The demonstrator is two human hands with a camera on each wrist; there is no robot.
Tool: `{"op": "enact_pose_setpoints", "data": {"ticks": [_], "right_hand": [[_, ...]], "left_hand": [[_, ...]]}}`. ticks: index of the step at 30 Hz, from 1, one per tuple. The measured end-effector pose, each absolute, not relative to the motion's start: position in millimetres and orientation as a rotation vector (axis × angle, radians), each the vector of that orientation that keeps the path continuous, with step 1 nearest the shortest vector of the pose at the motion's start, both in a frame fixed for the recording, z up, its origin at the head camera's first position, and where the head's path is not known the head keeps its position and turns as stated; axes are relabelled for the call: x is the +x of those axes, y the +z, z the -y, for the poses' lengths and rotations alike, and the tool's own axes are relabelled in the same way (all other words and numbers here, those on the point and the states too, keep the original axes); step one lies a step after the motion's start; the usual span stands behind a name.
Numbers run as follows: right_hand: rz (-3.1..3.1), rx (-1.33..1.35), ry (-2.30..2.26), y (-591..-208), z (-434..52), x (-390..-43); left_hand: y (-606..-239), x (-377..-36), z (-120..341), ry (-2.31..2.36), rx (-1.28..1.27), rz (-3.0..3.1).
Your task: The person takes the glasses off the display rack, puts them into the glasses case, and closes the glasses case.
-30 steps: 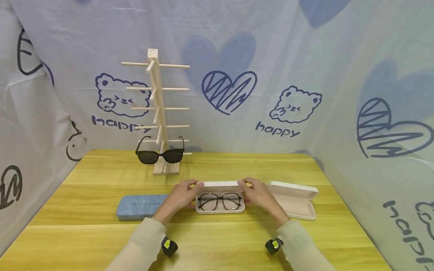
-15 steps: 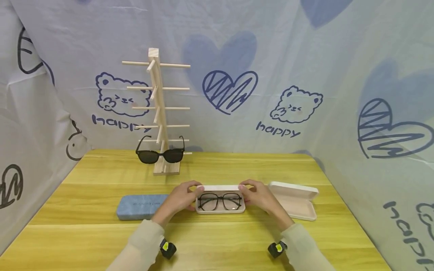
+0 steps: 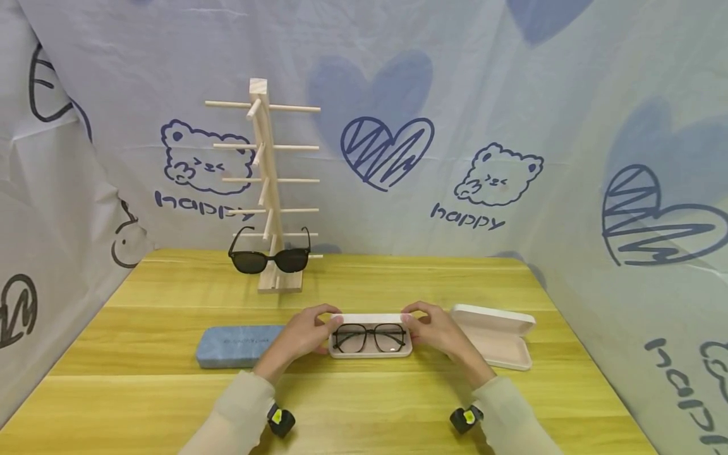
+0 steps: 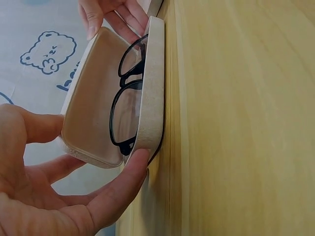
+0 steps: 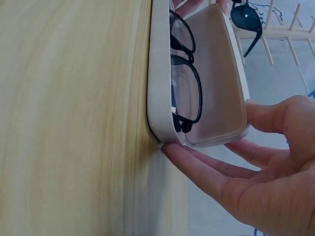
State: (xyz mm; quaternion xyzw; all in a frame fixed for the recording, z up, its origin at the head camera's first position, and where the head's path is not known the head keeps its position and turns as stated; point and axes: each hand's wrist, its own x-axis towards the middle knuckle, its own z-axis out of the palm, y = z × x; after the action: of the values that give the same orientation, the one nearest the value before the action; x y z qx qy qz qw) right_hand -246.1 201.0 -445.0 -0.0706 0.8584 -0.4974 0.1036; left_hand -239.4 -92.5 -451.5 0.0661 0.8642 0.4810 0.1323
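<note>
Black-framed eyeglasses lie in the base of a pale glasses case at mid table, its lid tilted partway over them. At the case's left end my left hand grips it, thumb on the lid's edge and a finger against the base in the left wrist view. My right hand holds the other end the same way. In the right wrist view the thumb presses the lid edge and a fingertip touches the base's lower corner. Parts of the fingers are hidden behind the lid.
A closed blue glasses case lies left, partly behind the left forearm. A second pale case stands open at right. Behind, a wooden eyewear rack with pegs carries black sunglasses low down. Patterned cloth hangs beyond the table.
The case lid has tilted forward and lower over the eyeglasses, both hands moving with it. The eyeglasses and the other items stay put.
</note>
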Motion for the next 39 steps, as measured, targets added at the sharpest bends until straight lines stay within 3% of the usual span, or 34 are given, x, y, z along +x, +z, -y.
{"op": "enact_pose_setpoints", "data": {"ticks": [39], "right_hand": [[-2.448,-0.308,-1.456,-446.3,-206.7,-245.8]], "left_hand": [[-451.2,-229.9,91.7,1.405,0.268,-2.512]]}}
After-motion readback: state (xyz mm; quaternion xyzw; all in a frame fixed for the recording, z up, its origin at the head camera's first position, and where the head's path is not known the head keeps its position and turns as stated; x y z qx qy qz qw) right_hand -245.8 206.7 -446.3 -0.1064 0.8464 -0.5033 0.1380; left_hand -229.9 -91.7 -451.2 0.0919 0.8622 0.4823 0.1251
